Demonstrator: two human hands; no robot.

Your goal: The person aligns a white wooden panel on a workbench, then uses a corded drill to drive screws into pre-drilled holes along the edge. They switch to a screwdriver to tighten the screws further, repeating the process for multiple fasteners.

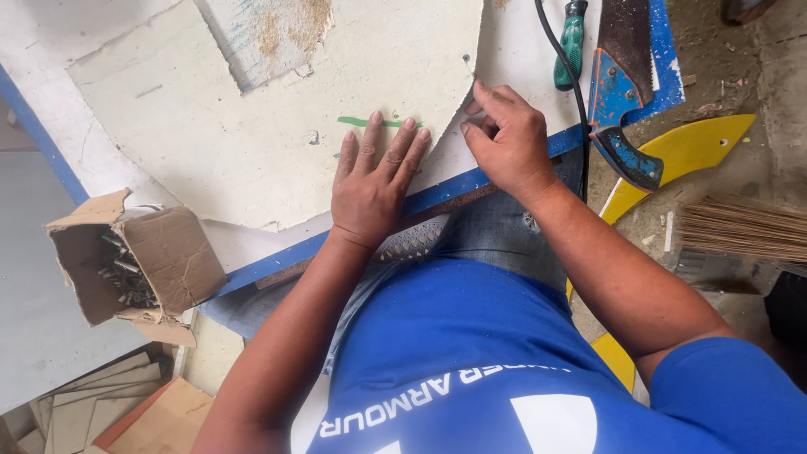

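My left hand [374, 181] lies flat, fingers spread, on a cream-coloured sheet [252, 126] with a torn edge, just below a green mark [361, 122]. That sheet rests on a white board with a blue edge [277, 261]. My right hand [504, 139] is curled at the sheet's right edge, fingertips pinching something small that I cannot make out. A small nail or hole [465, 58] shows just above it on the sheet.
An open cardboard box of screws [134, 265] sits at the left. A green-handled screwdriver [572, 46], a black cable [565, 63] and a blue-handled saw [620, 92] lie at the upper right. A yellow cut shape [689, 151] and a broom [744, 229] lie on the ground.
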